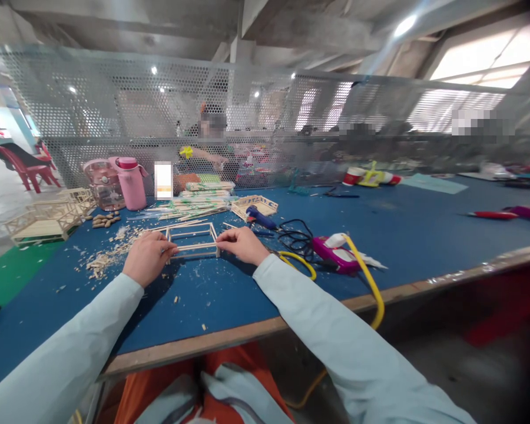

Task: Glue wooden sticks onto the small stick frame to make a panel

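Note:
A small frame of thin wooden sticks (pixel 193 240) stands on the blue table (pixel 229 294) in front of me. My left hand (pixel 146 258) is closed on its left end, fingers pinching the sticks. My right hand (pixel 242 244) pinches the right end of the frame. Both arms wear pale blue sleeves. Wood chips and offcuts (pixel 108 254) lie scattered to the left of the frame.
A blue glue gun (pixel 259 217) with black cord, a pink tool (pixel 335 254) and a yellow hose (pixel 371 281) lie to the right. Stick bundles (pixel 203 200), a pink bottle (pixel 131 182), a jar (pixel 102 185) and finished stick models (pixel 48 218) stand behind. Another person sits beyond a mesh screen (pixel 265 118).

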The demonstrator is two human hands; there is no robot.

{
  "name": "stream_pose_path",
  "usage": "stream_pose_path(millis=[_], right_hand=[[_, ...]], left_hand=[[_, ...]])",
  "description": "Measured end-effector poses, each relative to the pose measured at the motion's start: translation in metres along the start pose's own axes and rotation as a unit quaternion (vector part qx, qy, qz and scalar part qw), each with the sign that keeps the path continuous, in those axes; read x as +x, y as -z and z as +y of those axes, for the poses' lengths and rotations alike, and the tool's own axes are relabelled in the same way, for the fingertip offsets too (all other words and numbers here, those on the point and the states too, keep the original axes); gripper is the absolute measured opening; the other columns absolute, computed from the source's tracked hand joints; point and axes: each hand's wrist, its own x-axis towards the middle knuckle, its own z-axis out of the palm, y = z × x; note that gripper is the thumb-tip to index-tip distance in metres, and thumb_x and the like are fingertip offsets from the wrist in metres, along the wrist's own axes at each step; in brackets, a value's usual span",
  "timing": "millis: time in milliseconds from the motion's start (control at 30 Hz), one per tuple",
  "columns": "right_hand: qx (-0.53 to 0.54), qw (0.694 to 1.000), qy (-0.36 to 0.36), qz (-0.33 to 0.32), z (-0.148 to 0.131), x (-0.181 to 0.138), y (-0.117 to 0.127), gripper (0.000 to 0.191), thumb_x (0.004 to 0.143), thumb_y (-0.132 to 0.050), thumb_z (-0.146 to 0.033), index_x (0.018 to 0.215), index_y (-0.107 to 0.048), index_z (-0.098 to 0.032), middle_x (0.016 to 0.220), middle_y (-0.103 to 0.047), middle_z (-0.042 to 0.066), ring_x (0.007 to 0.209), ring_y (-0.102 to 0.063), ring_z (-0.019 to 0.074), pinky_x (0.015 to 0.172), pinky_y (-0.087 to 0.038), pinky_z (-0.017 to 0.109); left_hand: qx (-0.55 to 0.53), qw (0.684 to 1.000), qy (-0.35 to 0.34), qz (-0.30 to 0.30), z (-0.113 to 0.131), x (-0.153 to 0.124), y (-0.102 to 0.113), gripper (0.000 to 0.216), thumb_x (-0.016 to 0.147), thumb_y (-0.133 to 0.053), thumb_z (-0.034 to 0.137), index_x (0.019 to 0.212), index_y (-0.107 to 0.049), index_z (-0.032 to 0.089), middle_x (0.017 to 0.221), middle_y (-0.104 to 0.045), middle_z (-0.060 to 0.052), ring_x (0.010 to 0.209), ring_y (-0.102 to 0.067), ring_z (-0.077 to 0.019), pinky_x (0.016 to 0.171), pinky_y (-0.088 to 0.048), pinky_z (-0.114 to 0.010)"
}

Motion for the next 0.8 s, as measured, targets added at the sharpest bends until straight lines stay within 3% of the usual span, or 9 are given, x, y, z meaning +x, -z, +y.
stream_pose_path(millis=[300,500,700,800], right_hand=[[0.007,1.0,-0.019,-0.005,-0.001,0.0,0.0,0.015,0.067,-0.064,-0.021,0.074,-0.071,-0.01,0.059,-0.066,0.003,0.047,-0.051,0.0088,0.048,-0.04,0.021],[0.004,1.0,-0.024,-0.009,-0.002,0.002,0.001,0.014,0.067,-0.065,-0.021,0.075,-0.071,-0.011,0.056,-0.065,0.001,0.044,-0.048,0.0076,0.045,-0.039,0.019],[-0.027,0.999,-0.031,-0.009,-0.006,-0.002,-0.002,0.011,0.069,-0.064,-0.02,0.074,-0.071,-0.011,0.058,-0.066,0.001,0.045,-0.052,0.0082,0.045,-0.041,0.019],[-0.058,0.997,-0.04,0.004,-0.01,0.002,0.011,0.019,0.072,-0.063,-0.021,0.088,-0.069,-0.013,0.065,-0.069,0.002,0.051,-0.058,0.0101,0.046,-0.044,0.018]], left_hand=[[0.049,0.999,-0.006,-0.01,0.01,-0.001,0.006,0.028,0.082,-0.049,0.036,0.079,-0.072,0.022,0.079,-0.062,-0.009,0.082,-0.052,-0.024,0.077,-0.039,-0.036],[0.052,0.998,-0.038,-0.019,0.035,0.01,0.006,0.023,0.082,-0.05,0.034,0.091,-0.069,0.025,0.102,-0.065,-0.009,0.099,-0.05,-0.0272,0.085,-0.035,-0.039],[0.038,0.995,-0.069,-0.061,0.045,0.022,-0.008,0.024,0.082,-0.049,0.022,0.067,-0.068,0.022,0.071,-0.066,-0.01,0.076,-0.056,-0.0241,0.074,-0.036,-0.036],[0.029,0.995,-0.071,-0.067,0.043,0.023,-0.009,0.024,0.081,-0.049,0.019,0.065,-0.067,0.021,0.068,-0.065,-0.01,0.073,-0.056,-0.0237,0.071,-0.035,-0.035]])
